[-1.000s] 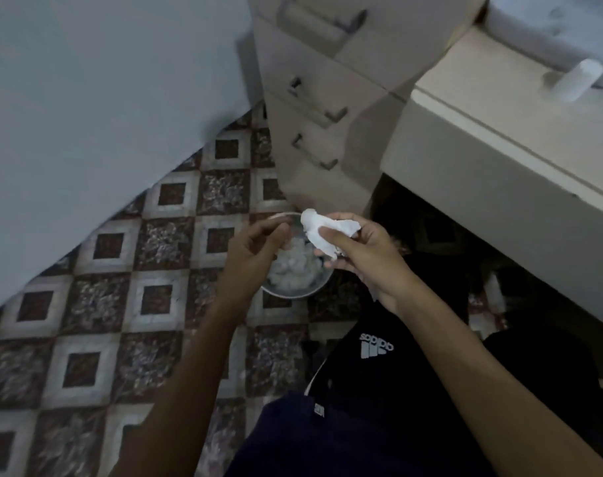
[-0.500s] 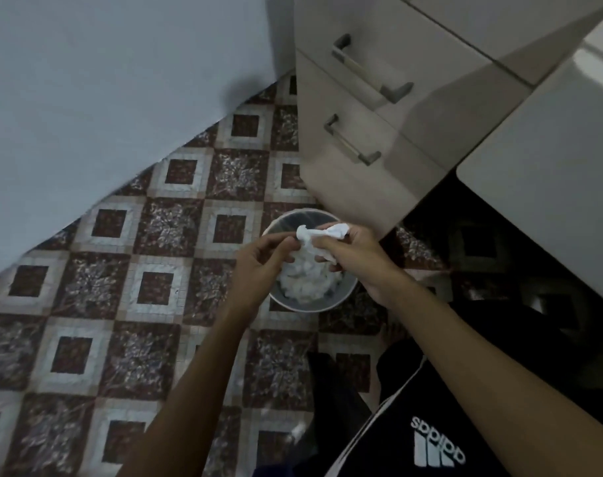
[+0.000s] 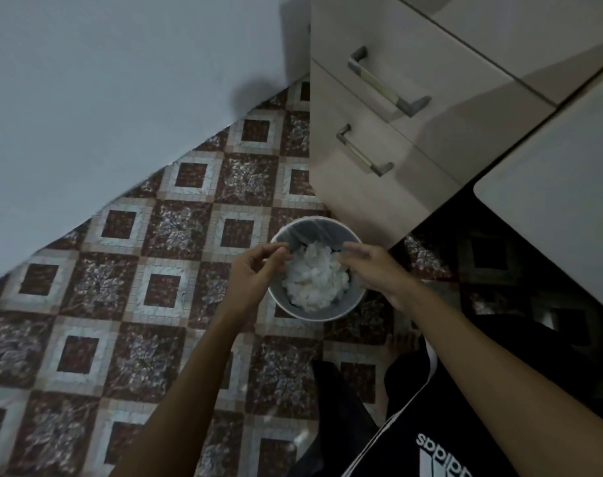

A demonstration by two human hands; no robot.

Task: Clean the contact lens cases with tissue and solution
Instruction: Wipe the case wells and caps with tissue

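— Where was this? 
A patterned tile floor (image 3: 86,290) beside a drawer unit (image 3: 389,139), above a small bin (image 3: 286,302) heaped with used tissue (image 3: 315,282).

— And what had changed? 
The tissue held a second earlier had dropped in; the left hand (image 3: 255,270) and right hand (image 3: 372,266) hovered empty, fingers loosely apart. No lens cases were in view.

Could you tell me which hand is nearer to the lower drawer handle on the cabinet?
The right hand. It hovers over the bin's right rim, below the lower drawer handle; the left hand is over the bin's left rim, farther away.
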